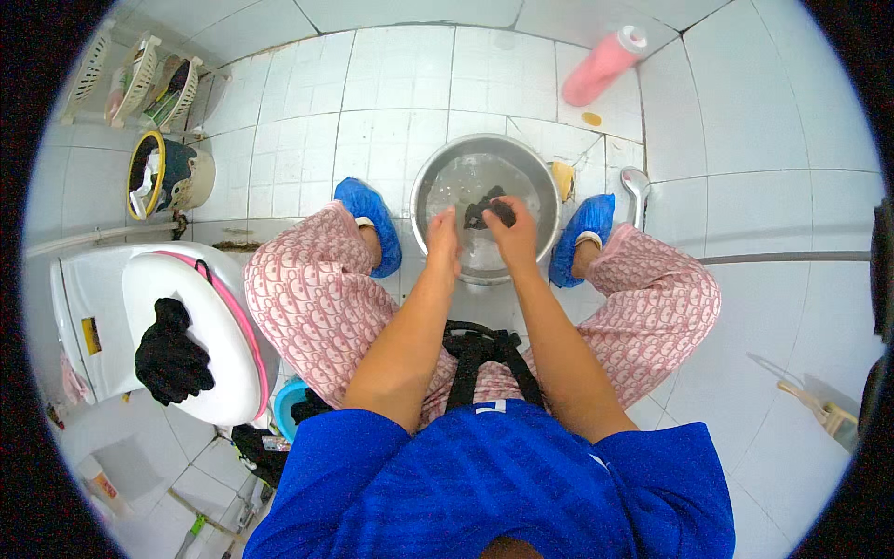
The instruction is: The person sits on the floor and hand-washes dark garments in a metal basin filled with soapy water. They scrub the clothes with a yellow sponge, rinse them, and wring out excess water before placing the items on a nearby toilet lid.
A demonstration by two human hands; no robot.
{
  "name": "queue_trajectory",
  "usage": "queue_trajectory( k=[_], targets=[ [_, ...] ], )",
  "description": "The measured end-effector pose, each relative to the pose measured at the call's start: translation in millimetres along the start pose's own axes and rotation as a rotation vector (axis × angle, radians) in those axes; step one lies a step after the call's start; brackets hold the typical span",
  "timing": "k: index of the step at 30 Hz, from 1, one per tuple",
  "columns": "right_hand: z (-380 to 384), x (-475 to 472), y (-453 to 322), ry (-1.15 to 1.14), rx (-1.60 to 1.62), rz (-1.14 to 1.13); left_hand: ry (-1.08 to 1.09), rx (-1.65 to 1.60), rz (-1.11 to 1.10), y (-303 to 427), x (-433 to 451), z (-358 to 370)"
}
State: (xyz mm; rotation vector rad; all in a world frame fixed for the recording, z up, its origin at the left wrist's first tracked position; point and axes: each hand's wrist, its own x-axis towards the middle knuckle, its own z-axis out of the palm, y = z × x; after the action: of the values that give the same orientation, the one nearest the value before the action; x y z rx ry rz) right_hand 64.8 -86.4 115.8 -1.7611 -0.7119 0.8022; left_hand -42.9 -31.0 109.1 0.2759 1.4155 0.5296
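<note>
A round metal basin [417, 209] of cloudy water stands on the tiled floor between my feet. My right hand [515, 230] grips a small wet black cloth [482, 213] over the basin, its fingers curled around the near side. Just left of the cloth, my left hand [443, 241] is held over the basin with its fingers extended, holding nothing that I can see. A small gap separates it from the cloth. The cloth's exact kind cannot be made out.
A yellow block [563, 180] sits against the basin's right side. Beyond it are a pink bottle [601, 68] and a showerhead [635, 183]. On the left, black cloth [172, 356] lies on the toilet lid [227, 391], near a trash bin [192, 175] and a blue tub [283, 409].
</note>
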Motion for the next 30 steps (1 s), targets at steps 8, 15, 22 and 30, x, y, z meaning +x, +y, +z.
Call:
queue_trajectory(
  k=[8,15,22,30],
  targets=[
    [-13.9,4.8,3.3,-0.049,-0.075,-0.069,-0.362,-0.437,-0.288,-35.9,55.9,-14.4],
    [-92.6,147.8,115.0,0.552,-0.118,0.239,-0.311,-0.378,-0.290,-48.3,62.8,-11.7],
    [-109.7,189.3,171.1,0.223,-0.765,0.598,-0.157,-0.103,-0.250,-55.7,60.6,-9.6],
    [-95.8,217.5,165.3,0.002,-1.030,0.503,-0.196,-0.084,-0.278,-50.9,67.1,-1.1]
  ],
)
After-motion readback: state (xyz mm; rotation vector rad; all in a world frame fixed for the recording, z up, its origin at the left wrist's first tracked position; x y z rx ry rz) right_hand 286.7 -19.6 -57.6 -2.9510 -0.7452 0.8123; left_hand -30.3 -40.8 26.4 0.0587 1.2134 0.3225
